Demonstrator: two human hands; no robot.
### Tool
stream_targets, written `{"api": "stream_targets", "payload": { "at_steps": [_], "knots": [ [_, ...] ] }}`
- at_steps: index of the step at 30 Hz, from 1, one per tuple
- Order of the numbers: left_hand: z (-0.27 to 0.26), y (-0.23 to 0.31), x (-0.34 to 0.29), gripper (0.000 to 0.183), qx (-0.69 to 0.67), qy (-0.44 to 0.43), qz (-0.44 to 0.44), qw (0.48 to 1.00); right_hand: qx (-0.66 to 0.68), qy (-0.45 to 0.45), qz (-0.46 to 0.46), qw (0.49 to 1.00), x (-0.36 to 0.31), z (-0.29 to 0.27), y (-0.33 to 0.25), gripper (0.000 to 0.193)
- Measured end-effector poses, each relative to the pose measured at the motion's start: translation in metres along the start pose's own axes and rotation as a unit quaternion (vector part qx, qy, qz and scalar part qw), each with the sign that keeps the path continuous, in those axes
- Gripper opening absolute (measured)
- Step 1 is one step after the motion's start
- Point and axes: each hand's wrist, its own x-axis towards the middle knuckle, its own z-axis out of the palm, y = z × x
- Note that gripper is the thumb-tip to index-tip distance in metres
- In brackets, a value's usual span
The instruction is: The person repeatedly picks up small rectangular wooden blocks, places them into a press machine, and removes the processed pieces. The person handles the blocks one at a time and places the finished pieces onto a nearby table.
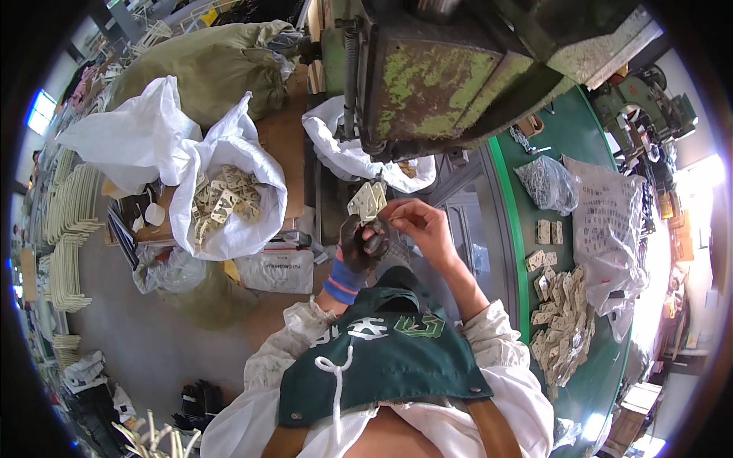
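Observation:
My left hand (362, 244), in a dark glove with a blue and orange cuff, grips a pale metal plate with holes (367, 201); it seems to be a bent plate or a pair, I cannot tell which. Bare and close beside it on the right, my right hand (424, 229) has thumb and fingertips pinched together. Whatever is between those fingertips is too small to make out. Just above both hands hangs the worn green body of a machine (435, 84).
Left of me stands a white sack (263, 172) full of similar plates. Another white sack (328, 141) sits beneath the machine. On the green table (561, 130) at right lie a heap of plates (563, 324), a clear bag of small metal parts (547, 185) and a large plastic bag (608, 229).

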Motion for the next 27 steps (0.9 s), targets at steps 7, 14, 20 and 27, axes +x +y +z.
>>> {"api": "stream_targets", "payload": {
  "at_steps": [7, 14, 20, 27],
  "knots": [
    [-0.005, 0.034, -0.002, 0.029, 0.027, 0.012, 0.111, 0.993, 0.121, 0.103, 0.038, 0.987, 0.034, 0.004, 0.010, 0.016],
    [-0.003, 0.047, 0.007, 0.027, 0.220, 0.098, 0.195, 0.951, 0.277, 0.149, 0.078, 0.946, 0.061, 0.014, 0.016, 0.012],
    [-0.016, 0.045, 0.009, 0.021, 0.403, 0.121, 0.267, 0.867, 0.236, 0.184, 0.055, 0.953, 0.066, 0.019, 0.020, 0.009],
    [0.027, 0.049, 0.020, 0.022, 0.363, 0.135, 0.187, 0.903, 0.177, 0.131, 0.106, 0.970, 0.060, 0.015, 0.036, 0.010]
  ]
}}
